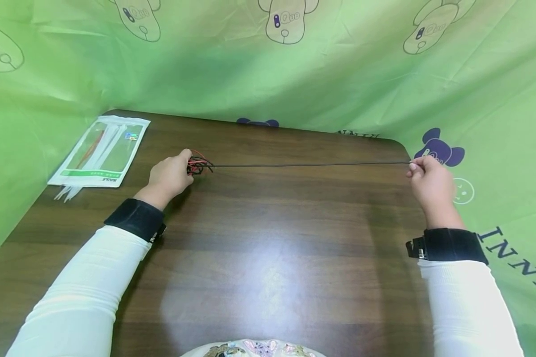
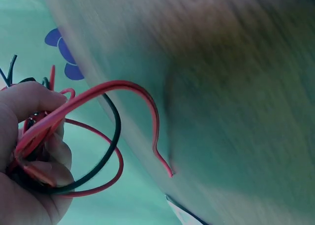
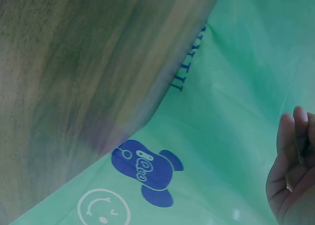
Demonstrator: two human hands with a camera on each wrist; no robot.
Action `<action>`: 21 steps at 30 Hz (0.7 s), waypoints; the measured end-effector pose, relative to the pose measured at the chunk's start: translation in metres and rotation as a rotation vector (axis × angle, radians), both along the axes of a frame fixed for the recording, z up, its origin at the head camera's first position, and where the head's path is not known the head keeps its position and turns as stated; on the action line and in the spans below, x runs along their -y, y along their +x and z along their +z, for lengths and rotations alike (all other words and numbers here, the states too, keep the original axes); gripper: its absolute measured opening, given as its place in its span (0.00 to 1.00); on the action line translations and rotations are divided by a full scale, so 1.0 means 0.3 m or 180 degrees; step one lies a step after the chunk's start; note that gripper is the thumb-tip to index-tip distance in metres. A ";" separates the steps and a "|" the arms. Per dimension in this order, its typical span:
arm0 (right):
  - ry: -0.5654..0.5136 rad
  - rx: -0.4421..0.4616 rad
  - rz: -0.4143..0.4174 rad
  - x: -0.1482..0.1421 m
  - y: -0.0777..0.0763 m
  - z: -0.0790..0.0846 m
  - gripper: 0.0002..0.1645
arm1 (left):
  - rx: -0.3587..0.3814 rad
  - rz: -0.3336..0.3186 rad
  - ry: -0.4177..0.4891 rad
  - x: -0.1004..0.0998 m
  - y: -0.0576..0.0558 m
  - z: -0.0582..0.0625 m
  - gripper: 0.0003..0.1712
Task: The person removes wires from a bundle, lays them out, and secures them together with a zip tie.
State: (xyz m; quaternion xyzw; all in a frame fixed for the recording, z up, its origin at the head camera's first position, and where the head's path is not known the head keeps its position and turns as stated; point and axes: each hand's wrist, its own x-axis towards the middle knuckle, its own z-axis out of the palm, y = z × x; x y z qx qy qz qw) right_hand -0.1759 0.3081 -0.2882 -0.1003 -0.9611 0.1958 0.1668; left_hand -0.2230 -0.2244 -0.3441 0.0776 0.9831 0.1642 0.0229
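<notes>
A bundle of red and black wires (image 1: pixel 199 164) sits in the left hand (image 1: pixel 169 174), whose fingers and thumb curl round it in the head view. From that bundle one thin black wire (image 1: pixel 303 164) runs straight across above the table to the right hand (image 1: pixel 431 181), which pinches its far end between thumb and fingertips. In the left wrist view, loops of red wire (image 2: pixel 140 89) and black wire (image 2: pixel 114 141) stick out past the gripping fingers. Only part of the right hand (image 3: pixel 295 171) shows at the edge of the right wrist view, and the wire cannot be made out there.
A clear-fronted bag (image 1: pixel 100 151) of white strips lies at the table's back left, with several strip ends (image 1: pixel 69 192) poking out. Green printed cloth (image 1: pixel 339 74) hangs behind and beside the brown wooden table (image 1: pixel 272 223). Its back right corner is rounded.
</notes>
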 end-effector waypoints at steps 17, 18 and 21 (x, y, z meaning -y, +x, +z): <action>0.0059 -0.0143 -0.0115 0.001 -0.011 0.023 0.16 | 0.0016 -0.0170 -0.0204 0.019 0.004 -0.005 0.19; 0.0033 -0.0148 -0.0120 -0.001 -0.010 0.021 0.16 | 0.0053 -0.0194 -0.0173 0.017 0.004 -0.004 0.19; -0.0005 -0.0148 -0.0122 -0.010 -0.007 0.015 0.15 | 0.0169 -0.0250 -0.0027 0.012 0.004 0.002 0.19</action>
